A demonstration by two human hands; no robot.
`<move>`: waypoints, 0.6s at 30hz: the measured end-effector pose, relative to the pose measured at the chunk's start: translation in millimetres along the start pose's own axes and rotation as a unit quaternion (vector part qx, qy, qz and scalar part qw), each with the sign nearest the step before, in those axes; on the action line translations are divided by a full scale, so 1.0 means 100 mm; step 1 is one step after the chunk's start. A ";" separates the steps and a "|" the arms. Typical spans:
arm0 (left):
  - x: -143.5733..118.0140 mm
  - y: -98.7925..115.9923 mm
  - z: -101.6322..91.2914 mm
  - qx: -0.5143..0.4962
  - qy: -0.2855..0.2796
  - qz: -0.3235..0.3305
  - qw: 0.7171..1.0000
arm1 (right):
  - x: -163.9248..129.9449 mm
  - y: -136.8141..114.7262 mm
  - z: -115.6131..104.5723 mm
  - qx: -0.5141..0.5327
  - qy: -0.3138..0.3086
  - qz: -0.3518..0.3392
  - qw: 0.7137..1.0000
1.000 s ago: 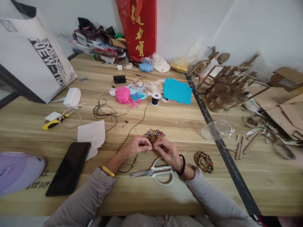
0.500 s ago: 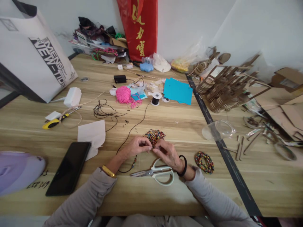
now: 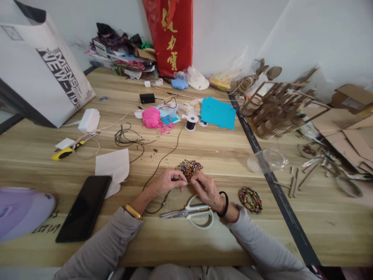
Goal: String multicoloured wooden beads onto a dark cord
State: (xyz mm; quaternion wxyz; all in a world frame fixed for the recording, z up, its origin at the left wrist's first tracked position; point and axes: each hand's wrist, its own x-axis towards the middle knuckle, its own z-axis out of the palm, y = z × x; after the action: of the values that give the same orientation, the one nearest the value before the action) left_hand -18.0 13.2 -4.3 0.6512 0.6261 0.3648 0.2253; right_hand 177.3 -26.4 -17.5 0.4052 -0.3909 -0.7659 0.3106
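Wooden beads (image 3: 189, 168) in many colours lie heaped on the pale wood-grain tabletop (image 3: 221, 151), and both hands meet just in front of that heap. The left hand (image 3: 167, 181) is curled with its fingertips pinched together, seemingly on the thin black cord (image 3: 162, 159); the right hand (image 3: 207, 188) is likewise closed at the fingertips, touching the left, though whether it grips a bead is too small to tell. To thread well, I'd judge the cord end should be held short and stiff near the pinch, and the bead turned until its hole faces it.

That cord runs away from the heap to a small spool (image 3: 191, 121) far behind. A few beads already hang on the cord below the left wrist. Nearer the person than the heap lie white-handled scissors (image 3: 194, 212) with steel blades. Right of the heap sits a finished beaded ring (image 3: 250, 200), round and knobbly.
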 end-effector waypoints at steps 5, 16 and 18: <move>0.00 -0.02 0.00 -0.014 -0.015 -0.008 1.000 | -0.01 0.03 -0.02 -0.006 0.025 -0.008 1.000; -0.05 0.02 -0.09 0.059 -0.110 0.028 0.992 | -0.02 -0.01 -0.05 -0.001 0.059 -0.034 0.998; -0.07 0.03 -0.09 0.040 -0.131 0.018 0.990 | -0.02 -0.02 -0.05 -0.005 0.075 -0.042 0.996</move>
State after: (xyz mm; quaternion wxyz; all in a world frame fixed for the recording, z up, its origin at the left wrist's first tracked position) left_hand -28.7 14.3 0.2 0.6638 0.6820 0.2742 0.1382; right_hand 181.4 -28.2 -14.8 0.4723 -0.3827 -0.7505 0.2595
